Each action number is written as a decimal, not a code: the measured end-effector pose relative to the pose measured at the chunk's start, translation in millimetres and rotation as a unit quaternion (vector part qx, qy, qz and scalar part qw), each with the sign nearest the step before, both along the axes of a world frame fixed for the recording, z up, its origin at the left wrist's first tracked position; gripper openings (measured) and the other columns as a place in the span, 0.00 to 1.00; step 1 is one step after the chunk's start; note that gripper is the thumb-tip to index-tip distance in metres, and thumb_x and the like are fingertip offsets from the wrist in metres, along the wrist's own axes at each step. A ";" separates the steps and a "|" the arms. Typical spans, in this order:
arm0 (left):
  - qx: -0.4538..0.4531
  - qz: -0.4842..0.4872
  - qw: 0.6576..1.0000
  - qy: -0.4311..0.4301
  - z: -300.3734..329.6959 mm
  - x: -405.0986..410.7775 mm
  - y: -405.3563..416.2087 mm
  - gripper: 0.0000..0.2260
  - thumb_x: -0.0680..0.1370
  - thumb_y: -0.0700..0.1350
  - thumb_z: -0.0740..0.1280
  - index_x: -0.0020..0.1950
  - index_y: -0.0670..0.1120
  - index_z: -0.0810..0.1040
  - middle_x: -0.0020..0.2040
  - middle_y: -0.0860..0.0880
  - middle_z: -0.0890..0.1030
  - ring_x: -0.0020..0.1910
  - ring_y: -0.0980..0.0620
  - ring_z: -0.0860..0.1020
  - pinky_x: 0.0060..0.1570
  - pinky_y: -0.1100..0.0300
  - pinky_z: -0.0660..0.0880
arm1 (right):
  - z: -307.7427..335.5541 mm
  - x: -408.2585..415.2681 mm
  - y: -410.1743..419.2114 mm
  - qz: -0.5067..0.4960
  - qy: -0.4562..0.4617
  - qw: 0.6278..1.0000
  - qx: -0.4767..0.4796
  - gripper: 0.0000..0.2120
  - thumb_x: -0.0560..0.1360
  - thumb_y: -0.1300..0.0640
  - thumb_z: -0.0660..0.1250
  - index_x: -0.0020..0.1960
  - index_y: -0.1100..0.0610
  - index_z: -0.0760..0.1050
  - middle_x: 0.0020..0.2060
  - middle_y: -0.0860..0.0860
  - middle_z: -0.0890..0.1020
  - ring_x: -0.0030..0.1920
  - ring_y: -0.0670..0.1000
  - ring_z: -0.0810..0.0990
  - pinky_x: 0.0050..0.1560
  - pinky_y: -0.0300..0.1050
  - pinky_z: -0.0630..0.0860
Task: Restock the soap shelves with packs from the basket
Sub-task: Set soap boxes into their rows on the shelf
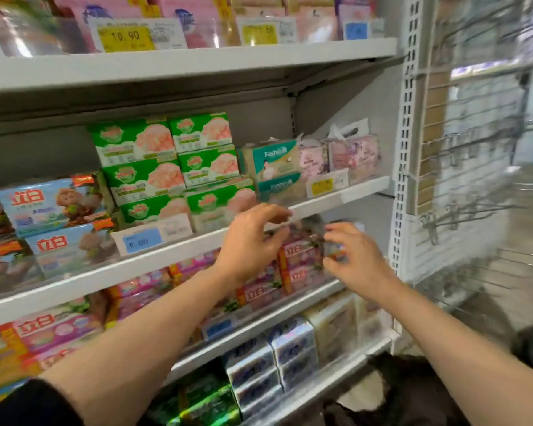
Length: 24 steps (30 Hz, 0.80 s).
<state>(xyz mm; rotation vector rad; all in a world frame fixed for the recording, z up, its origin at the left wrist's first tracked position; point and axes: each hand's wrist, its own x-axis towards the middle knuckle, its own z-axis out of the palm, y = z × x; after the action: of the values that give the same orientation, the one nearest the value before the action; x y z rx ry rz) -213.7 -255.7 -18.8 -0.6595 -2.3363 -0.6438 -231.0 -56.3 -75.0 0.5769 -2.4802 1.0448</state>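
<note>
A pink soap pack (302, 256) stands at the right end of the third shelf (330, 287), on top of other pink packs (259, 292). My left hand (253, 244) curls its fingers and thumb round the pack's upper left corner. At the pack's right edge, my right hand (356, 261) pinches it with the fingertips. Motion blur hides the finer contact. The basket is not in view.
Green soap boxes (166, 167) and blue packs (56, 207) fill the shelf above, with teal and pink packs (277, 164) to their right. Silver packs (274, 361) sit on the shelf below. A white upright (405, 149) and wire hooks (474, 210) stand on the right. Something dark (413, 392) lies low right.
</note>
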 end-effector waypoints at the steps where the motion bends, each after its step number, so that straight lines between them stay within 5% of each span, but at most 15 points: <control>1: -0.001 -0.045 0.998 -0.044 -5.8 0.6 23.5 0.12 0.75 0.39 0.70 0.59 0.44 0.80 0.49 0.51 0.83 0.48 0.58 0.80 0.51 0.63 0.77 | 3.7 11.1 22.2 -0.014 0.000 1.000 0.023 0.18 0.72 0.61 0.71 0.62 0.61 0.78 0.64 0.55 0.75 0.62 0.54 0.75 0.60 0.34 0.65; 9: -0.078 -0.339 0.910 -0.225 -54.3 50.7 243.1 0.12 0.77 0.42 0.70 0.60 0.46 0.80 0.49 0.50 0.83 0.49 0.56 0.80 0.55 0.63 0.75 | -21.2 168.0 243.1 -0.242 -0.063 0.959 0.131 0.09 0.71 0.62 0.70 0.51 0.59 0.82 0.46 0.54 0.84 0.46 0.54 0.82 0.50 0.51 0.78; 14: -0.148 -0.455 0.817 -0.321 -89.2 99.4 347.4 0.06 0.76 0.42 0.71 0.51 0.52 0.81 0.45 0.52 0.83 0.47 0.55 0.82 0.51 0.61 0.78 | -61.7 277.6 341.1 -0.381 -0.190 0.895 0.134 0.10 0.71 0.63 0.72 0.52 0.60 0.82 0.43 0.54 0.84 0.43 0.53 0.82 0.46 0.46 0.77; 20: -0.292 -0.515 0.729 -0.342 -129.6 149.9 445.3 0.11 0.75 0.43 0.72 0.57 0.47 0.81 0.49 0.51 0.83 0.47 0.57 0.82 0.51 0.64 0.77 | -91.4 348.7 408.1 -0.351 -0.479 0.786 0.173 0.22 0.71 0.54 0.74 0.62 0.57 0.75 0.52 0.52 0.81 0.49 0.51 0.78 0.48 0.42 0.73; 24: -0.415 -0.542 0.674 -0.283 -155.5 189.5 500.2 0.20 0.72 0.47 0.76 0.62 0.46 0.79 0.54 0.48 0.82 0.51 0.54 0.79 0.55 0.60 0.75 | -115.0 364.3 422.6 -0.294 -0.573 0.745 0.170 0.14 0.66 0.47 0.77 0.43 0.55 0.79 0.37 0.51 0.80 0.41 0.54 0.78 0.46 0.53 0.78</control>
<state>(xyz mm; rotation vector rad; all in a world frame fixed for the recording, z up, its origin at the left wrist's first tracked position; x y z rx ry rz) -24.2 244.5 -174.4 -2.7262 -2.5028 -0.1386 133.3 366.4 -190.0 -1.1180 -3.4786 0.7324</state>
